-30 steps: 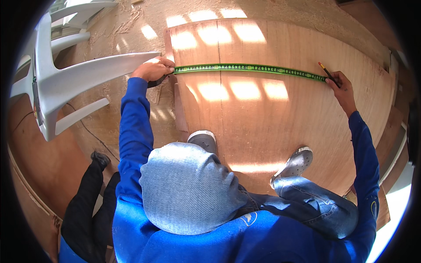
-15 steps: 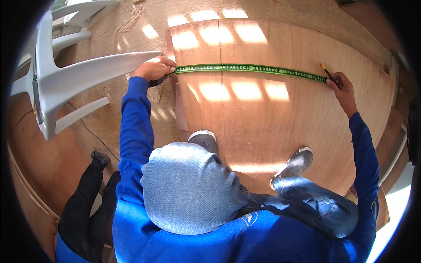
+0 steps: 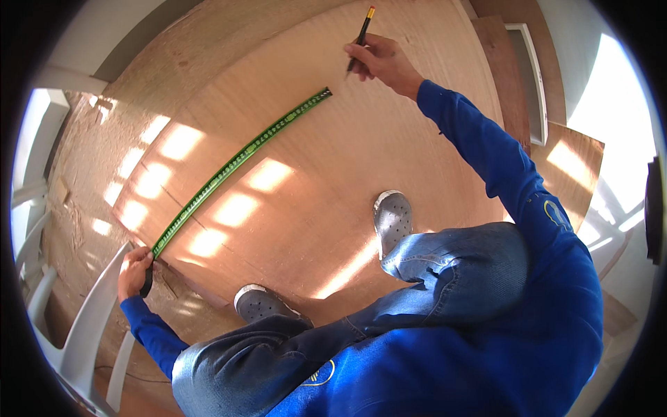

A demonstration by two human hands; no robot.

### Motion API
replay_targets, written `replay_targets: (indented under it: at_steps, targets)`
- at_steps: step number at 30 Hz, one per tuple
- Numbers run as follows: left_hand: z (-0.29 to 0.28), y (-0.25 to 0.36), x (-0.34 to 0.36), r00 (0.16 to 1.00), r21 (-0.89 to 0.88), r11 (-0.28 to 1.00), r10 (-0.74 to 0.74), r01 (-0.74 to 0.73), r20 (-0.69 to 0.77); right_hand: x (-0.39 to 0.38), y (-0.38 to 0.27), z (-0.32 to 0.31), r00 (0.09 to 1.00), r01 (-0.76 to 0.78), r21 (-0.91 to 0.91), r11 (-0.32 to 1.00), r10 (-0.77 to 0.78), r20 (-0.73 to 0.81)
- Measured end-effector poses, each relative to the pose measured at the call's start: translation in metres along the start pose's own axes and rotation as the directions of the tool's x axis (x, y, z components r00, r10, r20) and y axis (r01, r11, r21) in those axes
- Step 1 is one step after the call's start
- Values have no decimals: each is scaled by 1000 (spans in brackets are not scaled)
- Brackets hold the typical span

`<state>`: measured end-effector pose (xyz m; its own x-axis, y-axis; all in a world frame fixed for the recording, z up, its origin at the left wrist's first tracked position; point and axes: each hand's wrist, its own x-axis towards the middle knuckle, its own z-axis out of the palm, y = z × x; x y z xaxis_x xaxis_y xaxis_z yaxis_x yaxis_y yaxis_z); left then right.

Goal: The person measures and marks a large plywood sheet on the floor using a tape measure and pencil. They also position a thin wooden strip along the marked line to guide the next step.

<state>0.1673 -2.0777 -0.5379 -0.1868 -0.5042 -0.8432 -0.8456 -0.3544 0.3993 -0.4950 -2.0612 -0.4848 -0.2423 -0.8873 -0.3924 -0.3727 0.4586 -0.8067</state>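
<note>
A green tape measure lies extended in a slight curve across a large plywood sheet. At the sheet's left edge, my left hand is closed round the tape's dark case, most of which the fingers hide. My right hand is past the tape's far end, apart from it. Between its fingers is a dark pencil with a yellow and red end pointing up and away. The pencil's tip is close to the wood; whether it touches is hard to tell.
White plastic chair legs stand beside my left hand. My grey clogs are on and beside the sheet. Wooden boards and a white-edged frame lie at the right. Wood dust covers the floor at left.
My view has turned toward the right. My right hand has come away from the tape's far end, still with the pencil. My left hand still grips the tape's case.
</note>
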Motion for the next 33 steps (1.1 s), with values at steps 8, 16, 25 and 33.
replay_targets:
  at_steps: [8, 16, 25, 33]
  targets:
    - [5, -2, 0, 997, -78, 996, -51, 47, -51, -26, 12, 11, 998, 5, 38, 999, -7, 54]
    - [1, -7, 5, 1000, -76, 997, -9, 11, 19, -28, 21, 25, 998, -28, 8, 1000, 28, 49]
    - [8, -5, -1, 999, -118, 993, -13, 7, -49, -32, 31, 32, 997, 51, -5, 999, -51, 51]
    - [8, -6, -1, 1000, -98, 995, 7, -10, -27, -21, 42, 35, 989, 135, -43, 990, -132, 70]
